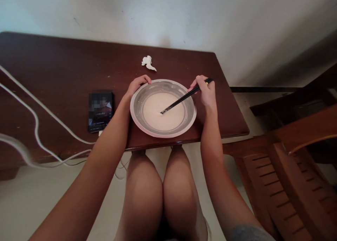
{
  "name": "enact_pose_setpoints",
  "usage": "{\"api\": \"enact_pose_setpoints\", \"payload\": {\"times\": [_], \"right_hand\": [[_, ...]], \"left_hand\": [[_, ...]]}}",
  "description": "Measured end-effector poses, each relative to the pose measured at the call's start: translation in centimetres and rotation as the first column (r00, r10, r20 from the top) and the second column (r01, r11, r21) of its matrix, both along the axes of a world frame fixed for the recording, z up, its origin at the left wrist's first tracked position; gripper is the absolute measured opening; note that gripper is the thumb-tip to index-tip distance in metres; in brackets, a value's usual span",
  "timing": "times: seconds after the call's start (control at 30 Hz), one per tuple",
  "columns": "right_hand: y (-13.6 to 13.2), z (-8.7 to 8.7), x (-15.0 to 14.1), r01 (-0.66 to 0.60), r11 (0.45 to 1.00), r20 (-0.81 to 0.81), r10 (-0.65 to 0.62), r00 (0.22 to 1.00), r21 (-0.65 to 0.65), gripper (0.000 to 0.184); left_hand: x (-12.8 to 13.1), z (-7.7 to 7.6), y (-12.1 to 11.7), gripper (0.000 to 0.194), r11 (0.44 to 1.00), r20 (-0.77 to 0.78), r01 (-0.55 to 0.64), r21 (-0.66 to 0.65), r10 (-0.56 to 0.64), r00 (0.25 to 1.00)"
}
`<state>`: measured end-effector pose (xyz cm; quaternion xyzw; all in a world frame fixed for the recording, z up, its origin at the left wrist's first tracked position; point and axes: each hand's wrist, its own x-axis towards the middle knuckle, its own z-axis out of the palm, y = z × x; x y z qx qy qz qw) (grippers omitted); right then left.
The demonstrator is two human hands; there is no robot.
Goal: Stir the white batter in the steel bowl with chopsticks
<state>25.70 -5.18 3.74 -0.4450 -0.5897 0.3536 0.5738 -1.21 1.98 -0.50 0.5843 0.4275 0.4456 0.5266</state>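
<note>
A wide steel bowl (137, 111) stands near the front edge of a dark wooden table (65, 76), holding pale, creamy batter (158, 118). My left hand (137, 85) grips the bowl's far left rim, fingers curled over it. My right hand (206, 91) is closed on a pair of black chopsticks (184, 98). Their tips dip into the batter near the middle of the bowl.
A phone (100, 110) lies on the table left of the bowl, with white cables (37, 128) trailing off to the left. A crumpled white tissue (148, 62) sits behind the bowl. A wooden chair (289, 163) stands to the right. My knees show under the table.
</note>
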Motion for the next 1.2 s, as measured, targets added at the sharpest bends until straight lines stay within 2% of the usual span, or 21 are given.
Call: {"api": "enact_pose_setpoints", "payload": {"times": [0.1,0.27,0.4,0.6,0.77,0.9,1.07,1.2], "right_hand": [[-0.11,0.09,-0.07,-0.072,0.997,0.026,0.072,0.997,-0.005,0.041],[-0.18,0.17,-0.09,0.037,0.999,-0.001,-0.037,0.999,0.007,0.045],[-0.25,0.19,-0.19,-0.053,0.998,0.044,0.054,0.998,-0.02,0.044],[-0.08,0.18,0.01,0.1,0.995,0.0,-0.1,0.995,-0.021,0.047],[-0.31,0.26,-0.19,-0.046,0.999,0.048,0.047,0.998,-0.029,0.045],[-0.14,0.12,-0.06,0.061,0.998,-0.009,-0.061,0.998,-0.004,0.045],[-0.2,0.1,-0.13,-0.054,0.998,0.044,0.056,0.997,-0.035,0.045],[-0.2,0.18,-0.12,0.031,0.999,0.018,-0.03,0.999,-0.021,0.046]], "left_hand": [[-0.01,0.06,-0.01,0.017,0.999,-0.028,0.005,0.033,-0.004,1.0],[-0.02,-0.23,0.24,0.017,1.0,-0.012,-0.004,0.006,0.004,1.0],[0.06,-0.17,0.15,0.016,1.0,0.011,-0.001,-0.029,0.001,1.0],[0.15,0.09,-0.06,0.014,1.0,-0.012,-0.011,-0.021,0.01,1.0],[-0.01,-0.25,0.2,0.015,1.0,0.009,-0.007,-0.018,0.007,1.0],[-0.16,-0.35,0.25,0.015,0.999,0.001,0.018,0.049,-0.018,1.0],[0.06,0.03,-0.04,0.015,1.0,-0.012,-0.017,0.007,0.017,1.0],[-0.05,-0.22,0.14,0.013,0.999,-0.021,0.009,0.03,-0.008,1.0]]}}
